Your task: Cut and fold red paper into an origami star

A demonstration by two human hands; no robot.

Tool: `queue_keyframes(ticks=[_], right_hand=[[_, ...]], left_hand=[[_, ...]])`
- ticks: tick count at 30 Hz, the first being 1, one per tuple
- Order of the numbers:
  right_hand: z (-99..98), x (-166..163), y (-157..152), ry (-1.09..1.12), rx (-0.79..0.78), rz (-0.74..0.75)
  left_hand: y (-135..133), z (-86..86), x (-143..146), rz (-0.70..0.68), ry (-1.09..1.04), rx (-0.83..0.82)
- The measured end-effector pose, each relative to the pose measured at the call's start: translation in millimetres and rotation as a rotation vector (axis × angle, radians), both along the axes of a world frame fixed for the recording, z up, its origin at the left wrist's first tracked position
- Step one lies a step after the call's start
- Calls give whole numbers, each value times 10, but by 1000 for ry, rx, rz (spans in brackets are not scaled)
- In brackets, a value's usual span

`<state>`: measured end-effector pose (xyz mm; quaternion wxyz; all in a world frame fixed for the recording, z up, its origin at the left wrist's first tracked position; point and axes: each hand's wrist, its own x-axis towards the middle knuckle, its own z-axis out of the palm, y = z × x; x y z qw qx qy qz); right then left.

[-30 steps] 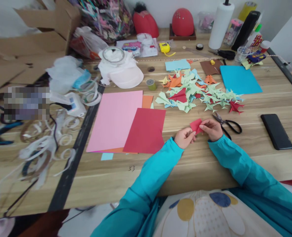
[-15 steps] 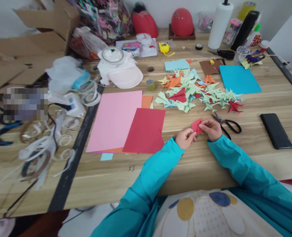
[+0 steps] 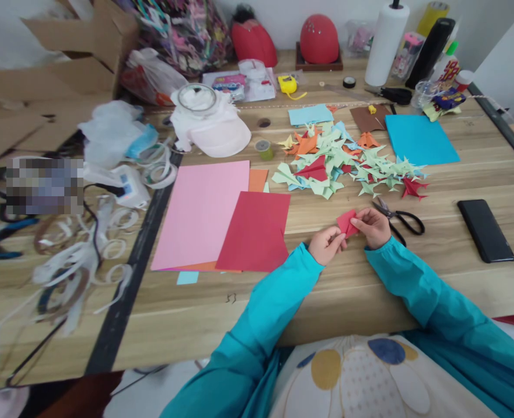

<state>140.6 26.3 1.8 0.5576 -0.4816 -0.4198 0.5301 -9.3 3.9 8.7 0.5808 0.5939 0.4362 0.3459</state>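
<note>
A small folded piece of red paper (image 3: 346,222) is held between my two hands, just above the wooden table. My left hand (image 3: 325,244) pinches its lower left edge between thumb and fingers. At its right side, my right hand (image 3: 372,227) grips it with thumb and fingertips, partly covering it. Black-handled scissors (image 3: 407,220) lie beside my right hand, blades partly behind the fingers. Beyond my hands is a pile of folded paper pieces (image 3: 326,157), mostly pale green, with some orange, red and blue. A red sheet (image 3: 254,232) lies left of my left hand.
A pink sheet (image 3: 205,209) lies under the red one. On the right rests a black phone (image 3: 487,230). Blue paper (image 3: 420,140), a white cap (image 3: 217,130) and a yellow tape measure (image 3: 288,85) sit farther back. Tape rolls and cables (image 3: 65,273) clutter the left side.
Both hands keep almost the same pose around the red paper. The view shifts very slightly; nothing else visibly moves.
</note>
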Motion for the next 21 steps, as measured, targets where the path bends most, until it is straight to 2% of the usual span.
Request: queue_keyframes(ticks=[6, 11, 21], right_hand=[[-3, 15, 12, 53, -27, -15], [46, -9, -1, 69, -25, 9], [67, -66, -69, 56, 5, 78]], left_hand=[[5, -4, -14, -10, -38, -28], [17, 21, -22, -17, -139, -146], [7, 22, 69, 121, -130, -203]])
